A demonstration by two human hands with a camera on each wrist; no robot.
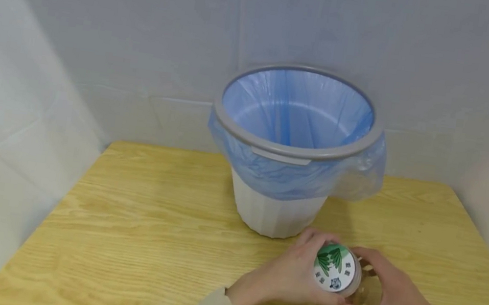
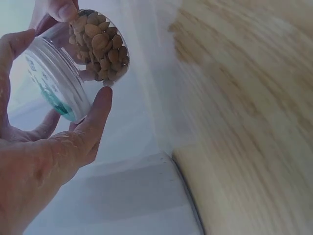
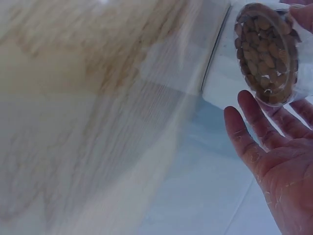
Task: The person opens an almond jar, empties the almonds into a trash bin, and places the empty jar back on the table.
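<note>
A clear jar (image 1: pixel 363 291) of brown nuts lies tilted just above the wooden table (image 1: pixel 146 232), in front of the bin. Its white lid (image 1: pixel 335 268) with a green leaf label faces the head camera. My left hand (image 1: pixel 302 278) curls round the lid, thumb and fingers on its rim. My right hand (image 1: pixel 385 295) grips the jar's clear body from the right. In the left wrist view the left hand (image 2: pixel 58 78) circles the lid (image 2: pixel 51 73), and the nuts (image 2: pixel 100 44) show through the plastic. The right wrist view shows the jar's base (image 3: pixel 266 54) above the right hand's fingers (image 3: pixel 259 122).
A white waste bin (image 1: pixel 275 213) with a grey rim (image 1: pixel 293 151) and a blue liner bag stands at the back middle of the table, right behind the hands. White sheeted walls close in the back and both sides.
</note>
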